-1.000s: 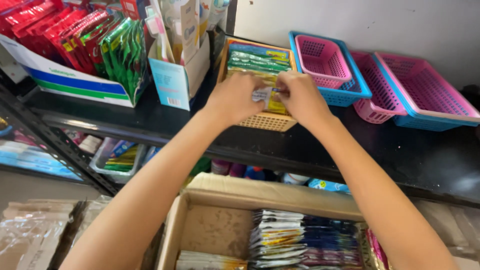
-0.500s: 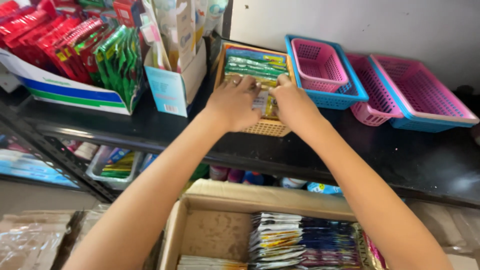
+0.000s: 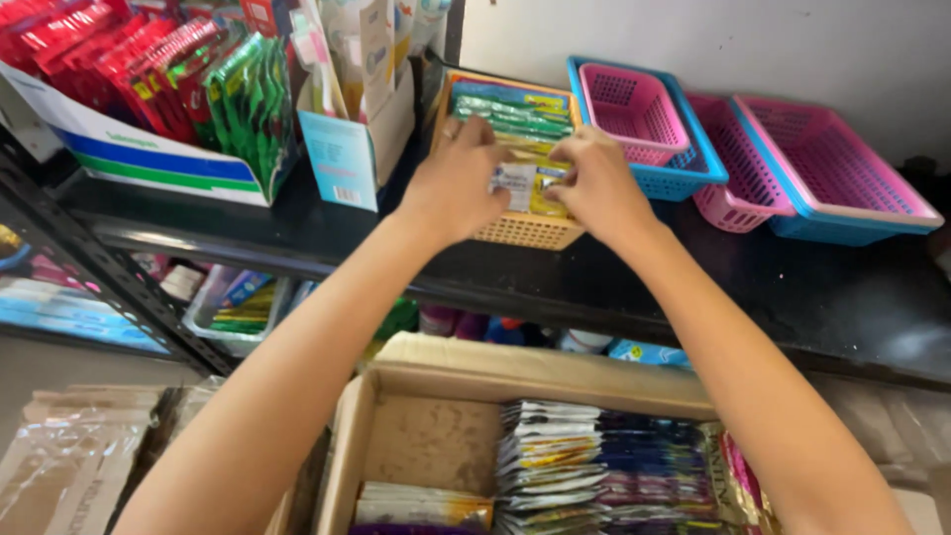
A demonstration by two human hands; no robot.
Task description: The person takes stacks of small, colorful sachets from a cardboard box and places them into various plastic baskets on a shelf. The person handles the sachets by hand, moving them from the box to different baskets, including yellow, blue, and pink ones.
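Note:
My left hand [image 3: 458, 183] and my right hand [image 3: 596, 183] reach over the black shelf [image 3: 297, 223] into a beige basket [image 3: 525, 232]. Between the fingers of both hands is a small stack of white and yellow sachets [image 3: 522, 184], held at the near end of the basket. Behind it the basket holds rows of green, blue and yellow sachets [image 3: 510, 111] standing on edge. A ring shows on my left hand.
A blue basket with a pink one inside [image 3: 644, 124] and more pink and blue baskets [image 3: 832, 173] stand to the right. Boxes of red and green packets [image 3: 168, 99] and toothbrushes [image 3: 357, 109] stand left. An open cardboard box of sachets [image 3: 555, 466] sits below.
Both hands stay at the basket's near end with the stack. They pressed it down half a second ago and now hold it slightly higher, fingers pinching it.

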